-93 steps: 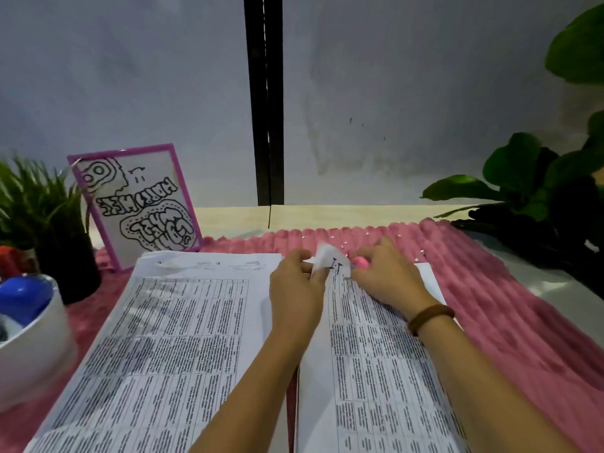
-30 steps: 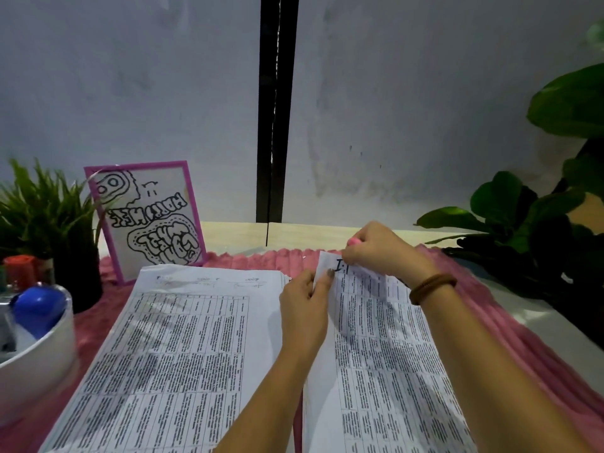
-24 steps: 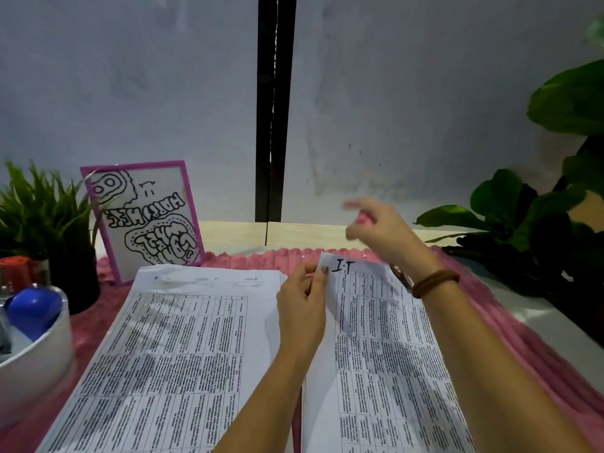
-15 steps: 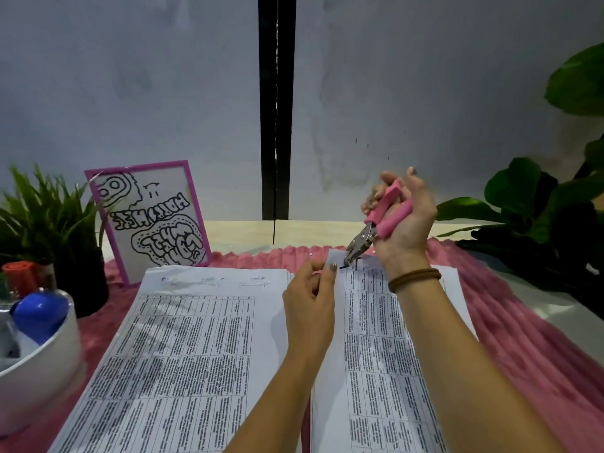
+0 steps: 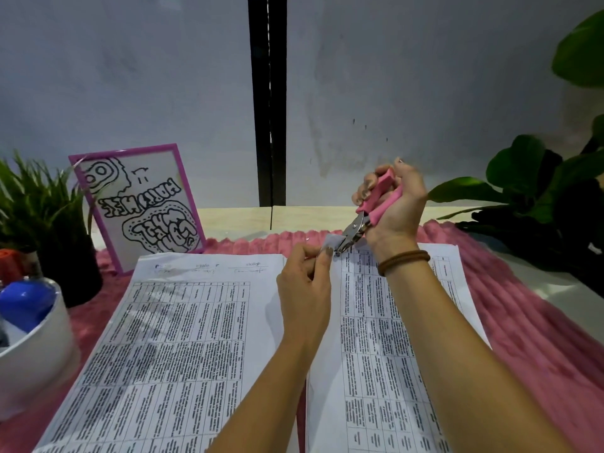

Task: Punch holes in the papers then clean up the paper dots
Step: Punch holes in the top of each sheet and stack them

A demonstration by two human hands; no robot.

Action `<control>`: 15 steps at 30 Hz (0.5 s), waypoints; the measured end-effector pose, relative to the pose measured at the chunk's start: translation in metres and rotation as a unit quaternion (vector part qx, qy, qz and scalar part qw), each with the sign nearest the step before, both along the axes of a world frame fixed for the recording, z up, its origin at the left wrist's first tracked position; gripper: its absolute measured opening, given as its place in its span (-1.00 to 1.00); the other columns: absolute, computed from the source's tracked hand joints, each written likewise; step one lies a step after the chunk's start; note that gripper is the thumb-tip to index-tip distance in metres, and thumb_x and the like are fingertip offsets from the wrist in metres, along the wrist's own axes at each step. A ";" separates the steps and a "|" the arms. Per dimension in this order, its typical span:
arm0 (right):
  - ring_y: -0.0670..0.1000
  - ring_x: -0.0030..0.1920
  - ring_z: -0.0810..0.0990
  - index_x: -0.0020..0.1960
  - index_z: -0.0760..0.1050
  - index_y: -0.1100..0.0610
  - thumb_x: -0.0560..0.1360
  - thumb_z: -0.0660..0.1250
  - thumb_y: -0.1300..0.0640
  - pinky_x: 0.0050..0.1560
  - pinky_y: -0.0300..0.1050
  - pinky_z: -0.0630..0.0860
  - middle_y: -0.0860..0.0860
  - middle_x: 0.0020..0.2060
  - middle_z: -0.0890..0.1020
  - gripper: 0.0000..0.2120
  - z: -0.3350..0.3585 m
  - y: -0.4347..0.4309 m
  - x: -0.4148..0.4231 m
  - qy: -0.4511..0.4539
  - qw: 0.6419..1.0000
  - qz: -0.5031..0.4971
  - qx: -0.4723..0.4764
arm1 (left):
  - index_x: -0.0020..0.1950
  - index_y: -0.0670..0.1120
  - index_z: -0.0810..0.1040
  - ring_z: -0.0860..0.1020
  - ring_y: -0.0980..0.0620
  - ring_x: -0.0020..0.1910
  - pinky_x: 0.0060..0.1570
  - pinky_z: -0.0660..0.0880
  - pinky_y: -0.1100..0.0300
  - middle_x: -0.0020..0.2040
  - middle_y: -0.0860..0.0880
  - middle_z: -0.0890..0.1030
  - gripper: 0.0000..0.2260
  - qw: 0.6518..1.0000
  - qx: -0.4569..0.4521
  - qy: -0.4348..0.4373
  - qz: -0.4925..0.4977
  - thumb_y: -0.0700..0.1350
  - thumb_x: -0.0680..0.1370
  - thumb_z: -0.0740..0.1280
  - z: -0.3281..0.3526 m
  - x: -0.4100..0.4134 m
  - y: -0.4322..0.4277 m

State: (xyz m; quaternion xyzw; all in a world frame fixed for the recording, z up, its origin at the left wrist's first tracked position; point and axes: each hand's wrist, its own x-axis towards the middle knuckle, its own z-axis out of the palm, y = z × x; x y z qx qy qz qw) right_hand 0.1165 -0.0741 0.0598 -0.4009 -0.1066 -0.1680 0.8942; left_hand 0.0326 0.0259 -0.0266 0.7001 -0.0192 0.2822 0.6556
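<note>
Two stacks of printed table sheets lie on a pink ribbed cloth (image 5: 529, 322): the left stack (image 5: 183, 338) and the right stack (image 5: 376, 348). My left hand (image 5: 305, 289) pinches the lifted top-left corner of the right stack. My right hand (image 5: 394, 207) grips a pink-handled hole punch (image 5: 372, 207), handles squeezed together, its metal jaws on that lifted corner. A few tiny white paper dots lie on the cloth near its far edge (image 5: 307, 238).
A white bowl (image 5: 36, 358) with a blue object stands at the left edge. Behind it are a potted grass plant (image 5: 42, 220) and a purple-framed drawing (image 5: 140, 204). A large leafy plant (image 5: 549, 204) fills the right side.
My right hand raised the punch from the sheet, turned it and brought its jaws down onto the corner that my left hand holds up. The handles are now squeezed closer.
</note>
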 end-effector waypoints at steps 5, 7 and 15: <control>0.00 -0.49 0.36 -0.29 0.37 0.13 0.52 0.19 0.15 -0.41 -0.21 0.31 0.01 -0.49 0.43 -0.79 -0.001 -0.003 0.000 0.030 0.999 -0.035 0.017 | -0.13 -0.08 0.47 0.24 0.16 -0.54 -0.48 0.21 0.17 -0.50 0.07 0.41 -0.85 1.000 0.020 0.009 0.001 -0.06 0.60 0.30 -0.001 0.000 -0.001; 0.00 -0.47 0.37 -0.25 0.39 0.14 0.46 0.23 0.11 -0.41 -0.21 0.33 0.02 -0.47 0.44 -0.85 -0.002 -0.005 0.000 0.030 0.999 -0.021 0.013 | -0.13 -0.06 0.46 0.24 0.16 -0.54 -0.48 0.20 0.19 -0.51 0.05 0.40 -0.85 1.000 0.021 0.013 -0.001 -0.05 0.61 0.29 0.000 0.000 -0.002; 0.02 -0.38 0.44 -0.07 0.44 0.18 0.37 0.30 0.01 -0.34 -0.14 0.43 0.06 -0.34 0.49 -0.74 -0.014 -0.019 -0.006 0.059 0.996 0.060 -0.014 | -0.16 -0.08 0.47 0.26 0.15 -0.55 -0.51 0.21 0.21 -0.49 0.03 0.44 -0.83 0.999 0.021 0.035 -0.003 -0.07 0.61 0.30 0.003 -0.003 -0.004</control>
